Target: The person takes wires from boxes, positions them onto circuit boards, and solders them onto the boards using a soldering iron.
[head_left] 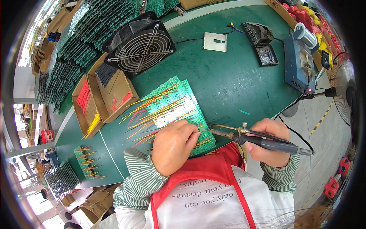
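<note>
My right hand (270,143) grips a soldering iron (272,145) with a dark handle and a thin brass tube fixed along it. Its tip points left and meets the right edge of a green circuit board panel (177,89). Over that edge, close to the tip, my left hand (173,147) is closed with thumb and fingertips together; what they pinch is hidden. Rows of red and yellow wires (152,110) stick out from the panel toward the left. A second green panel edge (191,95) shows beneath it.
A black fan (141,47) stands beyond a cardboard box (110,89) of loose wires. Stacked boards (87,34) rise at far left; a smaller wired board (87,162) lies near left. A blue solder station (299,63) with a solder spool (305,36) stands right, its cord hanging.
</note>
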